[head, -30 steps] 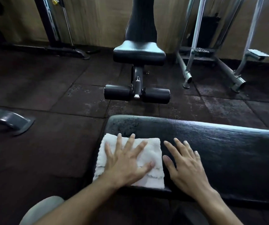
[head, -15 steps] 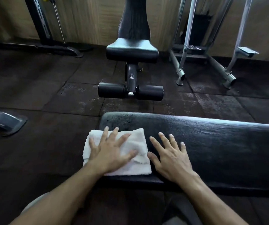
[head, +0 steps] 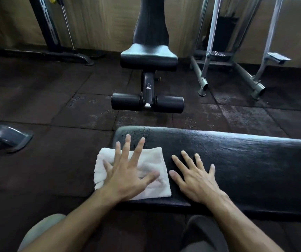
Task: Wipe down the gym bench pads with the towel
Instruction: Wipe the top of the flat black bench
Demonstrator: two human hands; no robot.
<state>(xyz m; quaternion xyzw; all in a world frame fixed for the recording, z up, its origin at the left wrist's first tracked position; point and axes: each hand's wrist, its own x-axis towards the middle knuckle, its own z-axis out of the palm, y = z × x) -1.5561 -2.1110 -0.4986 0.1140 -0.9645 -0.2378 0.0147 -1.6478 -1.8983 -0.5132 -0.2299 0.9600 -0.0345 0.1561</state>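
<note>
Both hands lie flat with fingers spread: the left hand (head: 127,171) presses on the folded white towel (head: 151,179), the right hand (head: 195,177) rests on the bare pad just beside it. That towel sits at the left end of the black padded surface (head: 246,160), one edge overhanging; its long axis runs roughly across the pad's width. Beyond, on the dark rubber-tiled floor (head: 37,99), stands an adjustable bench (head: 148,57) against a wood-panelled wall (head: 100,20).
</note>
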